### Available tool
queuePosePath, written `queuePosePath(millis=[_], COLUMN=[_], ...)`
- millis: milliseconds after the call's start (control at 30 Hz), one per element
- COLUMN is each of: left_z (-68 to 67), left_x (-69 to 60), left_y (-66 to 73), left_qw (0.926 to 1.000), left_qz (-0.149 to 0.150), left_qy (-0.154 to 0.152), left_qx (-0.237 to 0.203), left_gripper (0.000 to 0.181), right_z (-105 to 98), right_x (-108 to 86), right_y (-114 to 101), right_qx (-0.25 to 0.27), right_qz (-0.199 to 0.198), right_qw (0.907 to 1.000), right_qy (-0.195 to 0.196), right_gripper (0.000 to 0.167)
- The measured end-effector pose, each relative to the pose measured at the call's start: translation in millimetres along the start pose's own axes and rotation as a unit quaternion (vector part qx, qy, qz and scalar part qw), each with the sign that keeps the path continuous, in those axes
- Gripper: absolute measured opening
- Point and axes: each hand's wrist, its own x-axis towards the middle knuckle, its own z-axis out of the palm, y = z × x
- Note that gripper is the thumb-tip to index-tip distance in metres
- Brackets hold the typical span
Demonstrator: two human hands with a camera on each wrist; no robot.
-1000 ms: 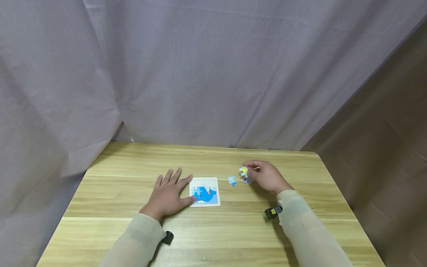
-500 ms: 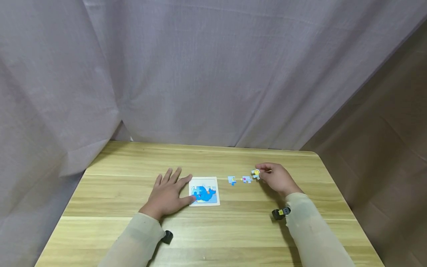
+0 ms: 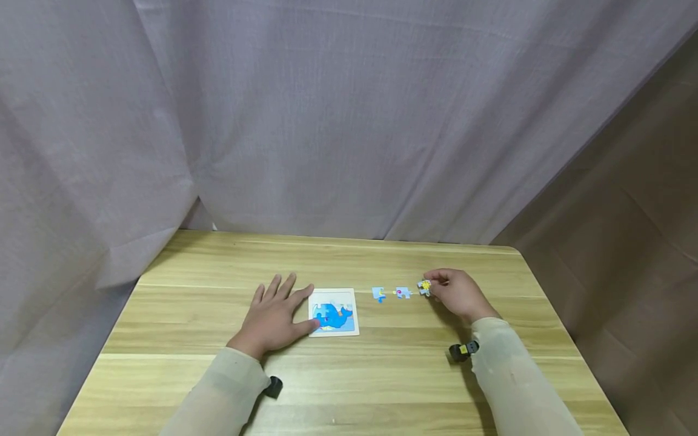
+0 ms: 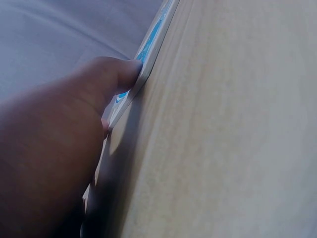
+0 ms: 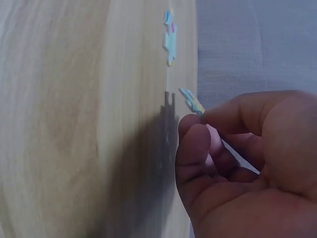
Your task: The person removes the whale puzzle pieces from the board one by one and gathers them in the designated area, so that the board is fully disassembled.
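A small framed puzzle (image 3: 342,318) with a blue whale picture lies on the table. My left hand (image 3: 275,319) rests flat with spread fingers at its left side, the thumb on its lower left corner; the left wrist view shows that thumb (image 4: 121,74) on the frame edge. My right hand (image 3: 458,293) pinches a puzzle piece with a yellow sun (image 3: 425,285) between thumb and fingers. In the right wrist view this piece (image 5: 193,102) is tilted, held off the table. Two loose pieces lie between frame and right hand: one blue and yellow (image 3: 378,293), one with a pink mark (image 3: 403,292).
The wooden table (image 3: 338,387) has its far edge against a grey curtain (image 3: 327,121). A darker brown curtain (image 3: 627,230) hangs at the right. Each wrist carries a small black device, one of them (image 3: 463,351) at the right sleeve.
My right hand has moved to the right with the sun piece, away from the pink-marked piece, which now shows uncovered. The piece has turned in the fingers. The left hand has stayed on the frame.
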Motion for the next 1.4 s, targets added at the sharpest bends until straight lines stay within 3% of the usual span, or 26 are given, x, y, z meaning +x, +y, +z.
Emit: queuePosePath(millis=[200, 500, 1033, 1167, 1400], left_z=[-0.2, 1.3, 0.3, 2.8, 5.1], left_x=[-0.3, 0.5, 0.6, 1.0, 2.3], left_y=[-0.2, -1.4, -1.0, -3.3, -2.4], left_qw=[1.0, 1.0, 1.0, 1.0, 1.0], left_qz=[0.001, -0.001, 0.001, 0.0, 0.003], left_qy=[0.0, -0.001, -0.002, 0.0, -0.002], left_qx=[-0.001, -0.003, -0.005, -0.004, -0.001], left_gripper=[0.085, 0.085, 0.085, 0.085, 0.085], right_z=[0, 2, 2, 5, 23], right_x=[-1.0, 2.1, 4.8, 5.0, -9.9], right_y=[2, 4, 2, -15, -73], right_qx=[-0.038, -0.123, -0.167, -0.17, -0.138], right_qz=[0.0, -0.032, -0.04, -0.055, -0.116], right_qw=[0.9993, 0.9918, 0.9851, 0.9838, 0.9836], right_qy=[0.004, 0.017, 0.004, 0.015, 0.013], right_gripper=[0.036, 0.037, 0.039, 0.04, 0.038])
